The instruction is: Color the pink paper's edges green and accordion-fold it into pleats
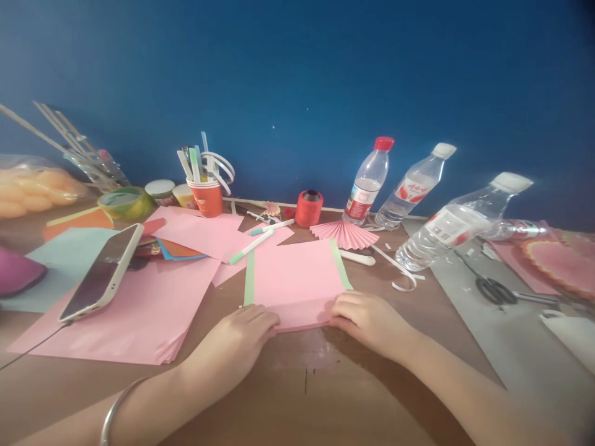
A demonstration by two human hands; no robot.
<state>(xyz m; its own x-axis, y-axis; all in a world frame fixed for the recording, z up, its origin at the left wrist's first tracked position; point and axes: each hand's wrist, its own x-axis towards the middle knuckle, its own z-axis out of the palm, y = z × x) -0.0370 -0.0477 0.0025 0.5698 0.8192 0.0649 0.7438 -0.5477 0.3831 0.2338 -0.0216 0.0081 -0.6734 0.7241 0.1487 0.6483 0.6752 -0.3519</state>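
A pink sheet of paper (297, 272) with a pale green strip along each side lies on the table in front of me. Its near edge looks folded up into a narrow band. My left hand (248, 328) holds the near left corner, fingers on top and the thumb side hidden. At the near right corner, my right hand (360, 316) pinches the same edge. Just beyond the sheet sits a pleated pink paper fan (344, 235), and a marker (251, 246) rests by its far left corner.
Pink sheets (134, 310) and a tilted phone (102, 272) lie on the left. A red paper cup (207, 198) of pens and a red spool (308, 209) stand at the back. Water bottles (446, 229) and black scissors (496, 290) are on the right. A blue wall (297, 93) closes off the far side.
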